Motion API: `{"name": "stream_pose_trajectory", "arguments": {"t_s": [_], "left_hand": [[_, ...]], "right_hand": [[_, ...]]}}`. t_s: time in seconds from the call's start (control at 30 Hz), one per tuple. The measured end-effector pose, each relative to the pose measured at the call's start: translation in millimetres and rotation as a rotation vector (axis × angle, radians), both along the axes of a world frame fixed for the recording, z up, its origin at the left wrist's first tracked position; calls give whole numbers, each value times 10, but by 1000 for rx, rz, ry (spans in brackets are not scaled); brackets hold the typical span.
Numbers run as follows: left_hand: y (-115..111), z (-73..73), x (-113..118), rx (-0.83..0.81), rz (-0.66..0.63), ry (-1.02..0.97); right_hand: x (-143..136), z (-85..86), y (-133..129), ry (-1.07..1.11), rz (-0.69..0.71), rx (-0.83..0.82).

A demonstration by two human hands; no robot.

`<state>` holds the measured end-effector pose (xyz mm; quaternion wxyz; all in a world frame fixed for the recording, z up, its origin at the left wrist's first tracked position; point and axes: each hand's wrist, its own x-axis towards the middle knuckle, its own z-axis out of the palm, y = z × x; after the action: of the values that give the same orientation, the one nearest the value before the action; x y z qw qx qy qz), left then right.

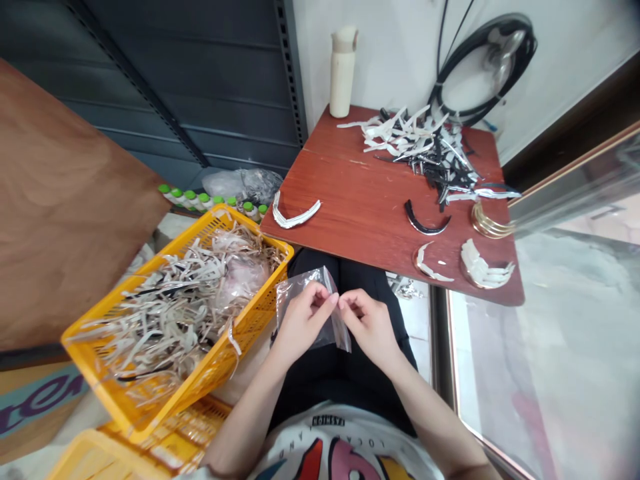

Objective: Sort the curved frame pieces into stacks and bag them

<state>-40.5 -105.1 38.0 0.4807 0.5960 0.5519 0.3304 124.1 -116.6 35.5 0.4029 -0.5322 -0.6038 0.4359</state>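
Transparent plastic forms the thin flat bag point(327, 333) your left hand point(306, 317) and right hand point(367, 321) pinch between their fingers.

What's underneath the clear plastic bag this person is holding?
The black trousers on the person's lap lie beneath the clear plastic bag, showing darkly through it. Whatever the left hand and right hand cover there cannot be seen.

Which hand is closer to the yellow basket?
Left. The left hand is just to the right of the yellow basket, not touching it; the right hand is farther right, beyond the left one.
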Motion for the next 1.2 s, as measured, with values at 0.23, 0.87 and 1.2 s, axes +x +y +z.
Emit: {"name": "stream_pose_trajectory", "arguments": {"t_s": [0.23, 0.87, 1.2], "left_hand": [[37, -26, -63, 65, -12, 83], [71, 54, 49, 107, -166, 136], [12, 358, -61, 569, -137, 831]], "right_hand": [[43, -58, 19, 175, -21, -133], [60, 20, 98, 168, 17, -160], [335, 121, 127, -150, -21, -105]]}}
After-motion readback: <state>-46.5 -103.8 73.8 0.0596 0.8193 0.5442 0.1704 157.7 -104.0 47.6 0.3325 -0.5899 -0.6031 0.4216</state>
